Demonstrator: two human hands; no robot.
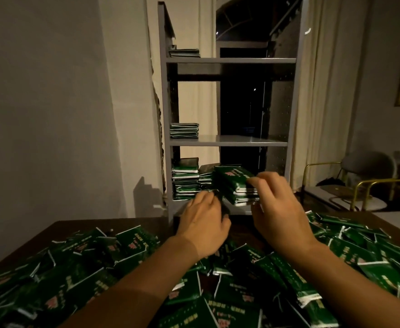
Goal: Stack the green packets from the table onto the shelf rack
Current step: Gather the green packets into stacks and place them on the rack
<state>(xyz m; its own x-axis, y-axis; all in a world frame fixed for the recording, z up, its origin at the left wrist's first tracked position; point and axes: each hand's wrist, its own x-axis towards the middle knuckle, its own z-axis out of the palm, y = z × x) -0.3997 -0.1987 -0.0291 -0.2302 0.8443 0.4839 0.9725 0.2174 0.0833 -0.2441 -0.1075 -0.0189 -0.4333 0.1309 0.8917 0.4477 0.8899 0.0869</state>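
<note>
A heap of green packets [128, 254] covers the dark table [59, 227] in front of me. My right hand [279, 209] grips a small stack of green packets [235, 187], thumb on top and fingers beneath, holding it tilted in front of the lowest shelf of the grey shelf rack [229, 140]. My left hand [203, 223] hovers just left of and below that stack, fingers curled, with nothing clearly in it. Packet piles sit on the rack: a tall one on the bottom shelf [185, 183], a short one on the middle shelf [184, 130] and a thin one on the top shelf [184, 53].
The rack stands just behind the table's far edge, against a pale wall and curtains [322, 91]. Chairs with brass frames [359, 183] stand at the right. The right halves of the middle and top shelves hold nothing.
</note>
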